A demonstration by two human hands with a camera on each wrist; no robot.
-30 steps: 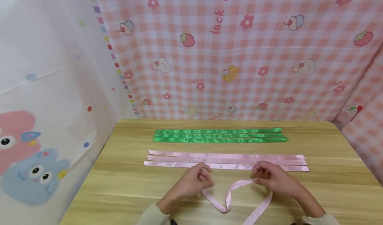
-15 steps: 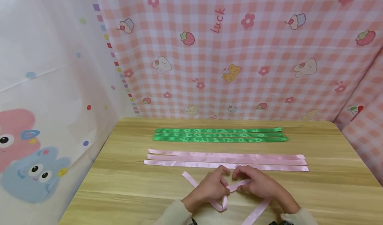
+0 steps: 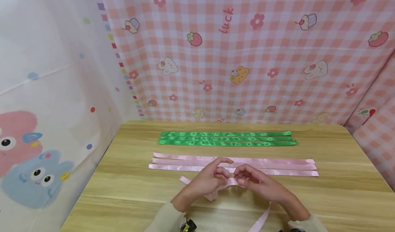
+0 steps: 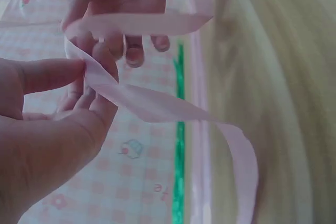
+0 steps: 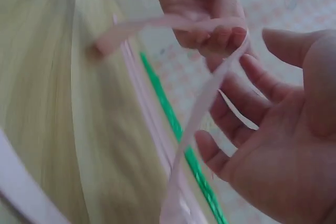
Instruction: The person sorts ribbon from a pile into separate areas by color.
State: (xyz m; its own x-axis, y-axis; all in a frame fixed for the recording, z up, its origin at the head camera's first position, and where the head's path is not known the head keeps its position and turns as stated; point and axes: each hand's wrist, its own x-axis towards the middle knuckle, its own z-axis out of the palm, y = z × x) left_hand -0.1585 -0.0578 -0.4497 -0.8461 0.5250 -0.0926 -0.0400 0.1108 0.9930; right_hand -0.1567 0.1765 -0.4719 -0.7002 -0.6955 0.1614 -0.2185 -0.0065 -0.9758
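Note:
A loose pink satin ribbon (image 3: pixel 260 221) runs between the hands and bends in front of their fingertips. My left hand (image 3: pixel 207 180) pinches it; in the left wrist view the thumb presses the ribbon (image 4: pixel 97 77) against the fingers. My right hand (image 3: pixel 264 185) is close by on the right. In the right wrist view, this right hand (image 5: pixel 283 129) has its thumb apart from loosely bent fingers, and the ribbon (image 5: pixel 202 106) passes across the fingers. One ribbon end pokes out left of the left hand; the other trails toward the near table edge.
Several pink ribbons (image 3: pixel 185 162) lie side by side just beyond the hands, partly covered by the fingers. Farther back, green ribbons (image 3: pixel 228 139) lie parallel on the wooden table (image 3: pixel 123 190). A checked cloth (image 3: pixel 216 53) hangs behind the table.
The hands have come together from well apart, with the ribbon bend now between their fingertips. Most recently they moved slightly away from the body, lifting part of the ribbon.

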